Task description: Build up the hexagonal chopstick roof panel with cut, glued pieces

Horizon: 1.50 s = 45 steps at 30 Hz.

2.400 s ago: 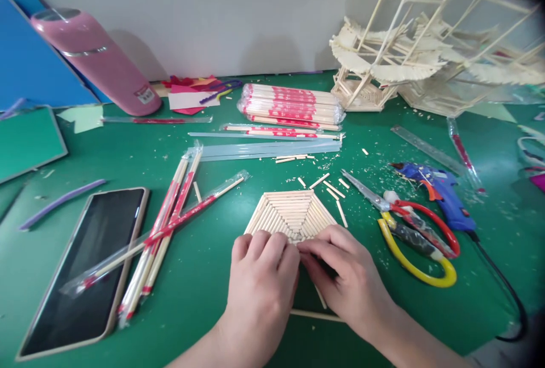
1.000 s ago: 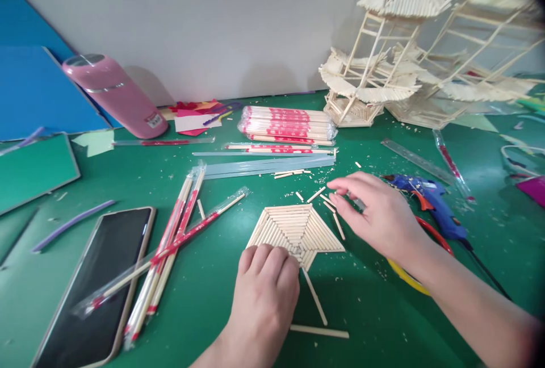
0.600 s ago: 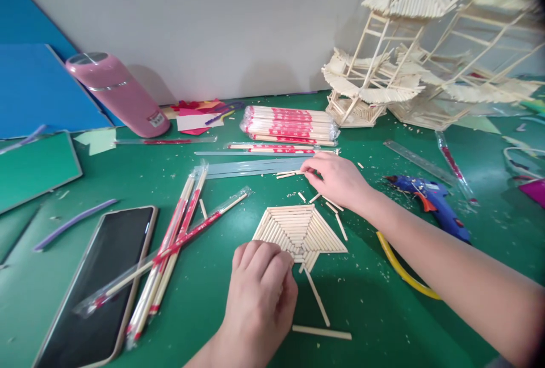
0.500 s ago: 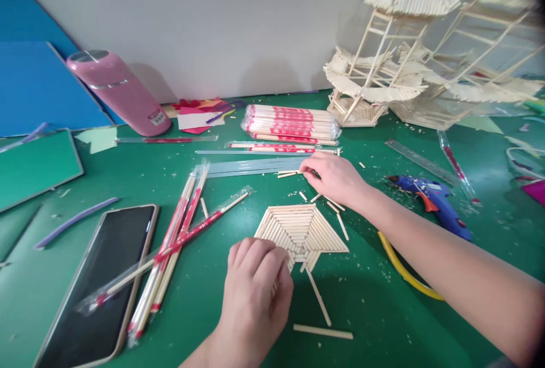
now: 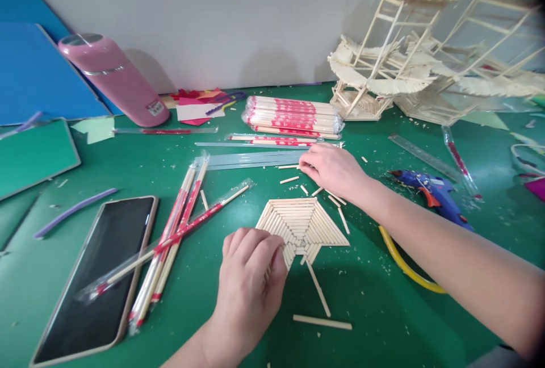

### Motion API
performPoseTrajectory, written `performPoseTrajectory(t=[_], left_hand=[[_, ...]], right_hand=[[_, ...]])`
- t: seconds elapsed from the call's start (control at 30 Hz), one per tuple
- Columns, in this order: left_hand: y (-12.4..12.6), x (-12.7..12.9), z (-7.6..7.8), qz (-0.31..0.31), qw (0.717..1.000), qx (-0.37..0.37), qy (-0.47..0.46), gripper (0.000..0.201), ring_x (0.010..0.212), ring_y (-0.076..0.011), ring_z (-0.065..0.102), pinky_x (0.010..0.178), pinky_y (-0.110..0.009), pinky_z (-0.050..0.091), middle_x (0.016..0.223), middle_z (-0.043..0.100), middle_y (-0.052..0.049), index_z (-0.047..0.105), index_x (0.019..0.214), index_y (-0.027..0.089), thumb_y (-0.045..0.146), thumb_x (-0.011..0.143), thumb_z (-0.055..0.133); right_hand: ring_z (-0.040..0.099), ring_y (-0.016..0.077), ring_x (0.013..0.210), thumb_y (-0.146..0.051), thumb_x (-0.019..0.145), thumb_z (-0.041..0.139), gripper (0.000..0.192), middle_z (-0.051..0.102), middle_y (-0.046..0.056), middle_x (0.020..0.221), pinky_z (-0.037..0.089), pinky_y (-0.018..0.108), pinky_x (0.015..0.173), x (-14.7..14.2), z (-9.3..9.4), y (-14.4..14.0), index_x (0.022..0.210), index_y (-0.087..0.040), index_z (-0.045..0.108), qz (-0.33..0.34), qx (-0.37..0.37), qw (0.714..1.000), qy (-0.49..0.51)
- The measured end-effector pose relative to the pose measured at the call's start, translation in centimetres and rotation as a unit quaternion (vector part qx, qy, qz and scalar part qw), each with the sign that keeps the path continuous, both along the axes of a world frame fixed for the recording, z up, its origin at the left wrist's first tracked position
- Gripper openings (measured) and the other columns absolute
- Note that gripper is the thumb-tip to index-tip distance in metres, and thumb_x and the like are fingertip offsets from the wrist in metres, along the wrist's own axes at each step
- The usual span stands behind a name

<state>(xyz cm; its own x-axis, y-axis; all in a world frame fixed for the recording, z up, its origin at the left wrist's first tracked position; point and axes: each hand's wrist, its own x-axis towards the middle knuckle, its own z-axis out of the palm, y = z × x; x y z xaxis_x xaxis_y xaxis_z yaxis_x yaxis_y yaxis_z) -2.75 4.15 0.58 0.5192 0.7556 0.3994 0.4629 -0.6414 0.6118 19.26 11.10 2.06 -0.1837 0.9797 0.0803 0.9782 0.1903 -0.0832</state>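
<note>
A web-like panel of short wooden sticks (image 5: 293, 214) lies flat on the green table. My left hand (image 5: 251, 283) is at its lower left edge, fingers curled against the thumb and covering part of it; what they hold is hidden. One thin stick (image 5: 317, 287) sticks out from the panel's centre toward me, and a loose stick (image 5: 322, 322) lies below it. Beyond the panel, my right hand (image 5: 330, 169) reaches down among short stick pieces (image 5: 289, 180) with its fingertips pressed together. Whether a piece is between them is too small to tell.
A blue glue gun (image 5: 430, 192) and yellow tube (image 5: 404, 268) lie right. Stick-built towers (image 5: 383, 72) stand behind. Wrapped chopsticks (image 5: 170, 243), a phone (image 5: 97, 277) and a pink bottle (image 5: 114, 81) are left. A chopstick bundle (image 5: 293, 115) lies at the back.
My right hand has shifted slightly at the short pieces, and one piece there now lies apart, nearer the panel. My left hand stays at the panel. The view has tilted slightly.
</note>
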Motion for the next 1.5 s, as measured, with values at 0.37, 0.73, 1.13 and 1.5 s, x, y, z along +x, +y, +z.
performPoseTrajectory(t=[0.37, 0.73, 1.13, 1.5], left_hand=[[-0.7, 0.3, -0.4, -0.085, 0.995, 0.019, 0.046, 0.011, 0.078, -0.0179, 0.045, 0.073, -0.036, 0.031, 0.079, 0.056, -0.003, 0.056, 0.082, 0.018, 0.011, 0.082, 0.048], [-0.7, 0.3, -0.4, -0.076, 0.995, 0.010, 0.062, 0.016, 0.077, -0.0192, 0.044, 0.071, -0.038, 0.032, 0.078, 0.053, -0.004, 0.056, 0.080, 0.017, 0.007, 0.080, 0.044], [-0.7, 0.1, -0.2, -0.050, 0.998, -0.001, 0.040, 0.018, 0.075, -0.0185, 0.045, 0.070, -0.036, 0.032, 0.074, 0.054, -0.004, 0.057, 0.079, 0.018, 0.008, 0.081, 0.043], [-0.5, -0.1, 0.0, -0.018, 0.999, 0.007, 0.050, 0.014, 0.076, -0.0188, 0.046, 0.071, -0.036, 0.034, 0.073, 0.057, -0.004, 0.058, 0.077, 0.018, 0.011, 0.080, 0.047]], right_hand=[[0.055, 0.0110, 0.064, -0.023, 0.080, 0.048, 0.015, 0.064, -0.003, 0.077, 0.039, 0.024, 0.056, 3.3, 3.7, -1.8, 0.080, -0.024, 0.063, -0.041, -0.033, 0.998, 0.036], [0.052, 0.0135, 0.058, -0.020, 0.075, 0.047, 0.016, 0.059, -0.002, 0.063, 0.029, 0.025, 0.047, 1.8, 3.2, -6.7, 0.062, -0.022, 0.057, -0.068, -0.092, 0.993, -0.043], [0.058, 0.0159, 0.066, -0.017, 0.077, 0.046, 0.014, 0.062, 0.000, 0.069, 0.036, 0.026, 0.053, 3.2, 2.5, -6.7, 0.075, -0.022, 0.059, -0.079, -0.068, 0.990, -0.092], [0.056, 0.0188, 0.061, -0.009, 0.074, 0.043, 0.016, 0.060, 0.004, 0.062, 0.034, 0.028, 0.052, 2.2, 1.2, -6.5, 0.068, -0.018, 0.055, -0.031, -0.075, 0.988, -0.133]])
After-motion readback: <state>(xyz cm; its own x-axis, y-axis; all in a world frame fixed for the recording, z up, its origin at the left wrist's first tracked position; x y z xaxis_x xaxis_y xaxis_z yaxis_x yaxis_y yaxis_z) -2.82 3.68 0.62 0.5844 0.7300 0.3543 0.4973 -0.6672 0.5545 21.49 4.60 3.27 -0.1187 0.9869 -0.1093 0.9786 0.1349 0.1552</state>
